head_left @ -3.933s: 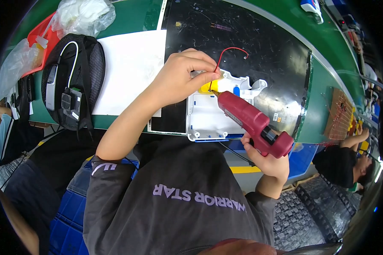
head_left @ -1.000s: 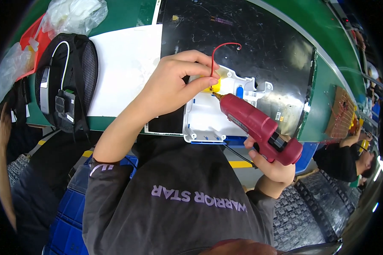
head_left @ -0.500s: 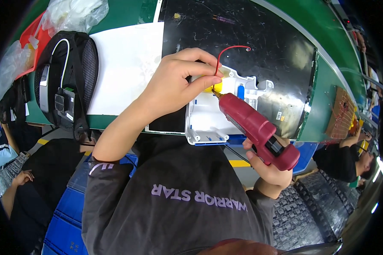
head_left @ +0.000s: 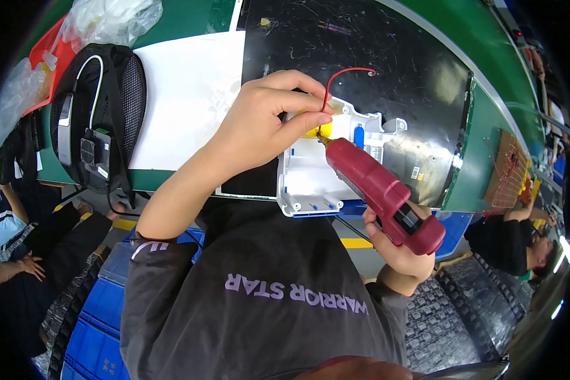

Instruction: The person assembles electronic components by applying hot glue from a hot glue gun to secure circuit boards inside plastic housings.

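A white plastic housing (head_left: 301,168) lies on the black work mat near the table's front edge. Inside it sits a yellow part (head_left: 325,130), mostly covered by my fingers, and a small blue piece (head_left: 359,136). My left hand (head_left: 266,120) reaches over the housing, thumb and fingers pinched on a red wire (head_left: 329,84), whose free end curves up and to the right. In my right hand (head_left: 396,253) is a dark red glue gun (head_left: 367,174). Its brass nozzle points at the yellow part, close beside my left thumb; whether it touches is too small to tell.
A white sheet (head_left: 187,95) lies left of the black mat (head_left: 285,54). Farther left stand a black mesh bag (head_left: 130,95) with a device and cable, and a red bin (head_left: 50,79) with clear plastic bags. A brown board (head_left: 506,168) lies right. Other people sit at both sides.
My hands, the glue gun and the housing stay almost still. At the far left, the seated person has shifted their arm and legs.
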`<state>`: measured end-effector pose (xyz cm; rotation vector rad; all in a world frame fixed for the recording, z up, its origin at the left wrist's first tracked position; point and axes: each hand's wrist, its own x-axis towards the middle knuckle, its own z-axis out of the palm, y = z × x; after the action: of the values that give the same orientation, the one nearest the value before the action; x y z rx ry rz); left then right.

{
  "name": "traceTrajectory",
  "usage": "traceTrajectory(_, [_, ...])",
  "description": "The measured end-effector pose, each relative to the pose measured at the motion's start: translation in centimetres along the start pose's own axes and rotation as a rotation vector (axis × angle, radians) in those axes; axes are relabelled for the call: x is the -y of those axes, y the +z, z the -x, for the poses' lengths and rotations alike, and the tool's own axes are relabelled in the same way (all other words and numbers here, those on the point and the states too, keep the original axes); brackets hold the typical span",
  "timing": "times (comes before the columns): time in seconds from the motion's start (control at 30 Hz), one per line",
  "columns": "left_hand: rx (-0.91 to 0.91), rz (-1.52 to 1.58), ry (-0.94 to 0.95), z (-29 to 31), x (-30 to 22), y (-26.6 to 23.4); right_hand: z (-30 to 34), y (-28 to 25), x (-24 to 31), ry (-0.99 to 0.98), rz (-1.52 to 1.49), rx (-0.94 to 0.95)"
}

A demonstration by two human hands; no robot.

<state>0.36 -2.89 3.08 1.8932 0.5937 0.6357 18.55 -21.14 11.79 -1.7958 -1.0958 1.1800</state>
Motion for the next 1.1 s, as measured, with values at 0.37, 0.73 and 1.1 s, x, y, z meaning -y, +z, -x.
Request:
traceTrajectory(0.37, [-0.004, 0.0, -0.001, 0.0, 0.0, 0.0, 0.0, -0.3, -0.1, 0.004, 0.024, 0.025])
traceTrajectory(0.73, [0.007, -0.002, -0.004, 0.0, -0.2, -0.1, 0.8, -0.3, -0.3, -0.004, -0.058, -0.028])
traceTrajectory(1.1, [0.01, 0.038, -0.03, 0.0, -0.3, -0.2, 1.8, -0.6, -2.1, -0.095, -0.287, -0.052])
